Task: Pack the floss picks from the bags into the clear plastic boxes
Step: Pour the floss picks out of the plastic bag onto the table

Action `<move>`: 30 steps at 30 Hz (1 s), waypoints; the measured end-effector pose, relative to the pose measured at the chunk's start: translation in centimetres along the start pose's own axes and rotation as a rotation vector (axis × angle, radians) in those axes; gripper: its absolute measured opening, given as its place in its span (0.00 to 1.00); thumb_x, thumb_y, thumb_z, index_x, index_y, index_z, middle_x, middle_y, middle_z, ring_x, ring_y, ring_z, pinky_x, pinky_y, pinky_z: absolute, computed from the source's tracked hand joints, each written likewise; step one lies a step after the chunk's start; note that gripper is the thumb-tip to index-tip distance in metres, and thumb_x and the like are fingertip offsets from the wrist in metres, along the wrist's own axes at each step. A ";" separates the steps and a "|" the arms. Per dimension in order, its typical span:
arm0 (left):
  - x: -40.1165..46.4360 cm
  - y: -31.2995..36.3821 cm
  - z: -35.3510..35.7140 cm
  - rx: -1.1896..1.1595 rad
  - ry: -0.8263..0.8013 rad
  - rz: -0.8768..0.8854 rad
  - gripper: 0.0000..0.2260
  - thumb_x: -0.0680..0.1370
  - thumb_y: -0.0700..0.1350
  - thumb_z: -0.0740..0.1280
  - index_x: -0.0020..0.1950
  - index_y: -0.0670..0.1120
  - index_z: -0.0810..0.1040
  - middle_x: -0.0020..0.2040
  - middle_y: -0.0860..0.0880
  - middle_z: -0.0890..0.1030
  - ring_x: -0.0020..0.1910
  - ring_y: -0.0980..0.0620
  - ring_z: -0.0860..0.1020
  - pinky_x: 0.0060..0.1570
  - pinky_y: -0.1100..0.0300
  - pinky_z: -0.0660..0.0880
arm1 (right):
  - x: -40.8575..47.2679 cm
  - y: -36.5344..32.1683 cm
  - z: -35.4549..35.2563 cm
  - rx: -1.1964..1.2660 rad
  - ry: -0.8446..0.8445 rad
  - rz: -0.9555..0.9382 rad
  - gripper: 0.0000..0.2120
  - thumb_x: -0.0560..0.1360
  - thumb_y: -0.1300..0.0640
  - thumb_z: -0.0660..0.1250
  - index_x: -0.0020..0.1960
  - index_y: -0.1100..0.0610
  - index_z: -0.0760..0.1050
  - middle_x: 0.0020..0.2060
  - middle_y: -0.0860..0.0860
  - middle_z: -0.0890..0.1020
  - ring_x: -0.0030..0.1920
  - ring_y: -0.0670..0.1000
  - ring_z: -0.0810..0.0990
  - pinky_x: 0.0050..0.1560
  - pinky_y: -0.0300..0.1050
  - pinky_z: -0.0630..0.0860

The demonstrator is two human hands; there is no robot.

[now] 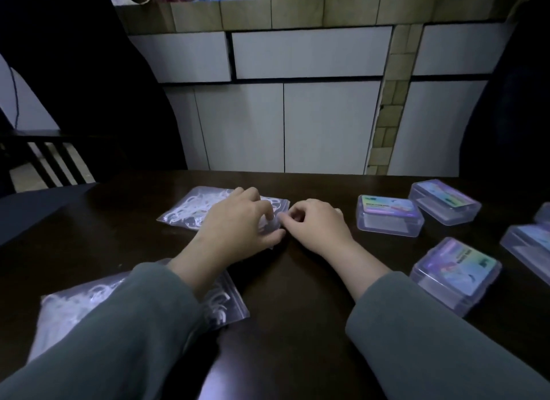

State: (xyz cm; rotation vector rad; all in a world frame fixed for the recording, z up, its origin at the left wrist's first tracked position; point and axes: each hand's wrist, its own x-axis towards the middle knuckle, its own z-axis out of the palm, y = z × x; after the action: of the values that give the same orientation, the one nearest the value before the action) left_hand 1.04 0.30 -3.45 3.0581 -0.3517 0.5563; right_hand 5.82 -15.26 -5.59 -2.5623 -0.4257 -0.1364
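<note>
Floss picks [205, 204], white and tangled, packed in a clear zip bag [190, 212] lying flat on dark table [297, 295], toward 12 o'clock from the wrists. Left hand [238, 224] resting on that bag's right end, fingers curled down onto the plastic, thumb tucked under near the bag's lower corner, pinching the film. Right hand [318, 224] just beside it at 3 o'clock, fingers curled in, fingertips [290, 218] meeting the bag's edge and seeming to pinch it; exact grip hard to tell in the dim light. Second bag of picks [220, 307] lying at 7 o'clock, half hidden under left grey-green sleeve [119, 340]. Clear plastic boxes with shiny labelled lids, all closed, grouped at 3 o'clock: nearest box [390, 216] just beside the right hand, another [445, 201] behind it toward 2 o'clock, third box [455, 273] toward 4 o'clock beside right sleeve [431, 340], and two more cut off at the frame's right edge [532, 245]. White cabinet doors [309, 108] with tiled trim beyond the table at 12 o'clock; dark slatted chair [50, 158] at 10 o'clock.
</note>
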 end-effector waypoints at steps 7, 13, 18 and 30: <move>-0.5 1.4 -0.7 -0.041 -0.096 -0.153 0.09 0.74 0.56 0.65 0.44 0.52 0.78 0.45 0.53 0.78 0.47 0.51 0.78 0.40 0.60 0.67 | -0.7 -0.4 -0.1 0.023 -0.023 -0.014 0.11 0.78 0.46 0.62 0.45 0.50 0.80 0.41 0.45 0.81 0.48 0.48 0.77 0.58 0.49 0.63; -0.1 2.6 0.0 0.009 -0.180 -0.228 0.08 0.79 0.48 0.62 0.50 0.46 0.78 0.39 0.50 0.71 0.40 0.50 0.73 0.39 0.60 0.69 | -1.6 -0.6 -0.2 0.021 -0.003 -0.024 0.14 0.79 0.44 0.61 0.45 0.50 0.81 0.42 0.44 0.81 0.48 0.47 0.77 0.55 0.47 0.61; -0.6 2.5 0.3 -0.234 -0.128 -0.271 0.09 0.80 0.49 0.62 0.46 0.45 0.77 0.39 0.49 0.77 0.40 0.52 0.77 0.41 0.58 0.76 | -2.4 -0.7 -0.5 0.021 0.006 -0.032 0.18 0.79 0.39 0.57 0.48 0.47 0.82 0.48 0.44 0.82 0.55 0.48 0.74 0.55 0.49 0.59; -1.2 2.4 -1.2 -0.751 0.065 -0.280 0.07 0.77 0.50 0.66 0.41 0.50 0.79 0.35 0.54 0.81 0.34 0.59 0.78 0.37 0.63 0.75 | -3.7 -1.0 0.0 0.308 0.238 -0.057 0.10 0.81 0.49 0.57 0.49 0.49 0.76 0.44 0.45 0.80 0.50 0.47 0.76 0.58 0.47 0.61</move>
State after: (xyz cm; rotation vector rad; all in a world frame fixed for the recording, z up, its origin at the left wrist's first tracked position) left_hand -1.01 -1.76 -2.85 2.3038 -0.0894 0.3876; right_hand 1.97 -15.45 -5.73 -2.2004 -0.3946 -0.3631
